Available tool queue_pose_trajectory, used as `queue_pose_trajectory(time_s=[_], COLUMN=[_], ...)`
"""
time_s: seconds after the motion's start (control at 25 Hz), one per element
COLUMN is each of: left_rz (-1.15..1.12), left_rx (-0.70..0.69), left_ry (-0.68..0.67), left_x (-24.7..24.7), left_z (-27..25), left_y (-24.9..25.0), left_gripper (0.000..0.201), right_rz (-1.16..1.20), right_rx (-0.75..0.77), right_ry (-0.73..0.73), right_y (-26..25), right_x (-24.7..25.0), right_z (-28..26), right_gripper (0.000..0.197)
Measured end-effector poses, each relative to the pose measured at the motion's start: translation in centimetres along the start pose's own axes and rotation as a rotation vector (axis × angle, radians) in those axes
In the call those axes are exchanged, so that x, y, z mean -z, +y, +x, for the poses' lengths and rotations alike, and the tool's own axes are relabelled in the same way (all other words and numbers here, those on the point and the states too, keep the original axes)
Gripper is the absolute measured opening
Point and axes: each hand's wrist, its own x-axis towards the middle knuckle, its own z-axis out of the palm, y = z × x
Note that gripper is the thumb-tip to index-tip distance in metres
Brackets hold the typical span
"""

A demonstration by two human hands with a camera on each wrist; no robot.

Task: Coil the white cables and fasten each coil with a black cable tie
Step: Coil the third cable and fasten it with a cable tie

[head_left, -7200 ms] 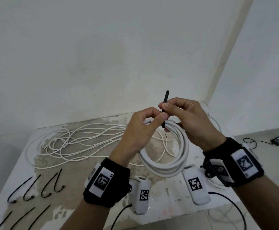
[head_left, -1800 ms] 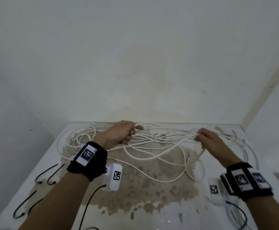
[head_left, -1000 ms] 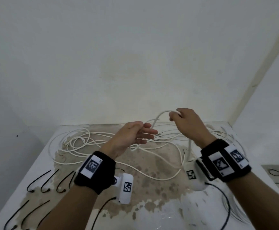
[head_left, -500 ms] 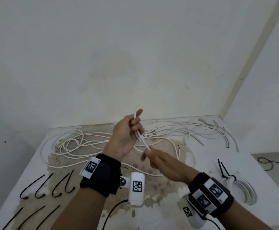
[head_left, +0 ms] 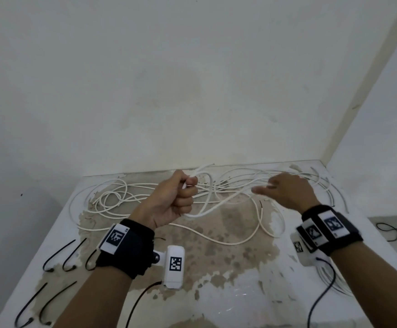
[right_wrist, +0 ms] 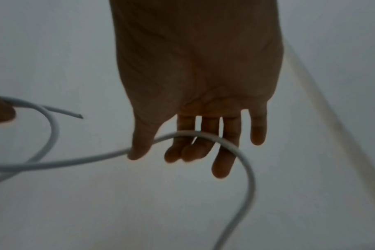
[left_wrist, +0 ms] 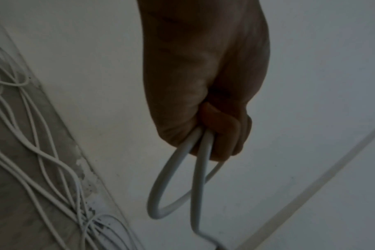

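nearest, on the bench (head_left: 228, 292) front-left: black cable ties (head_left: 58, 254), loose, some hooked at one end, none on a cable. front-right edge, a coiled white bundle (head_left: 329, 278) partly hidden behind the r wrist. mid: left hand (head_left: 171, 200) raised over the bench, clenched in a fist round the white cable (head_left: 207, 209); l wrist view shows two strands running out of the fist w/ a loop hanging below. cut end sticks up past the knuckles. right hand (head_left: 285, 190) off to the side, fingers (right_wrist: 225, 152) straight & spread, cable strand lying across them, thumb touching it, not gripped. farther back: rest of the white cables (head_left: 121, 197) sprawled loose & tangled across the bench up to the wall (head_left: 192, 91).
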Motion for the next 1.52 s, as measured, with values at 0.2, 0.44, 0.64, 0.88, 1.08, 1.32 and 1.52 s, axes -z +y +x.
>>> queue_pose_trajectory(time_s=[0.2,0.44,0.64,0.88,1.08,1.32,1.52], left_rz=[0.117,0.126,0.267,0.063,-0.274,-0.266,-0.106], left_rx=[-0.053,-0.262,-0.277,-0.269,-0.239,-0.25,-0.128], left_ry=[0.024,0.142,0.247,0.197,0.176,0.046,0.03], left_x=[-2.0,-3.0,-3.4,-3.8,-2.4,0.4,0.4], left_z=[-0.1,0.8,1.2,1.9,1.3,-1.5,-1.8], left_y=[-0.2,-1.0,-1.8,-1.8,0.3,2.6,2.0], left_gripper=[0.034,0.036,0.042,0.041,0.032,0.021,0.025], right_rz=[0.385,0.803,0.594,0.614,0.506,-0.004,0.088], right_rx=[0.06,0.285,0.322,0.469,0.572,0.271,0.073], right_ry=[0.243,0.028,0.13,-0.015,-0.348,-0.478,-0.11], right_y=[-6.4,-11.4,-10.6,-10.7,-7.1,2.2,1.9], right_x=[4.2,1.9,-0.1,-2.4,-6.1,-7.1,-0.8], right_z=[0.1,-3.7,-4.3,-5.9,-7.0,-2.6,2.3], right_gripper=[0.05,0.03,0.029,0.032,0.031,0.082,0.061])
